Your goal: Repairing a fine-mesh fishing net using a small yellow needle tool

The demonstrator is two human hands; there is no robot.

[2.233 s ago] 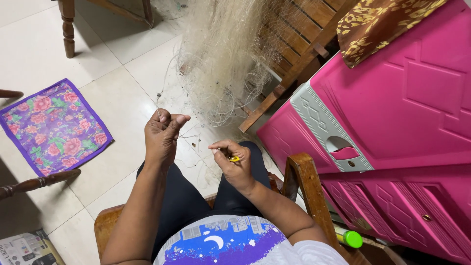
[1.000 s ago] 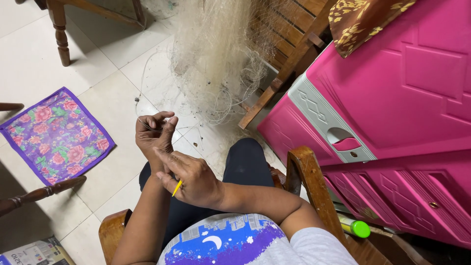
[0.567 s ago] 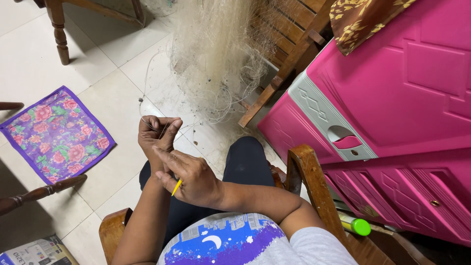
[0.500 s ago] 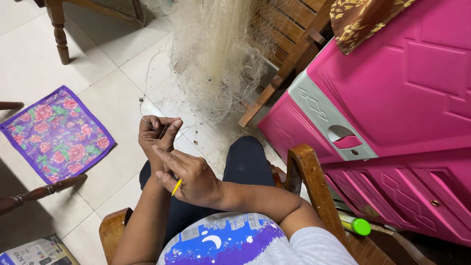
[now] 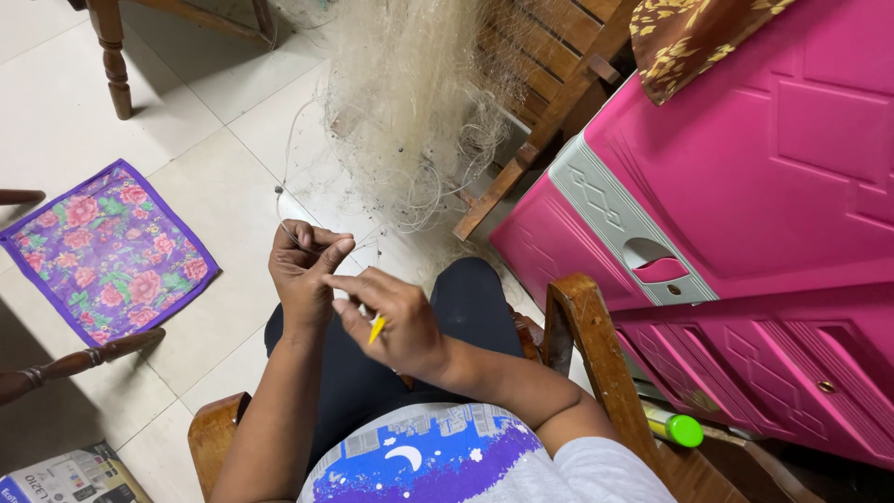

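Compared with two seconds back, the right hand (image 5: 396, 321), fingers closed on a yellow netting needle (image 5: 376, 329), has crossed over beside the left hand (image 5: 303, 265), which pinches the pale fishing net (image 5: 410, 102)'s strand above the lap.

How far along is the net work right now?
Finished portion: can't tell; the pale net hangs bunched over the wooden chair and spills to the floor. In hand: the left hand pinches a strand of it, while the right hand holds a small yellow tool beside it. Left: unclear, since most of the heap lies beyond both hands.
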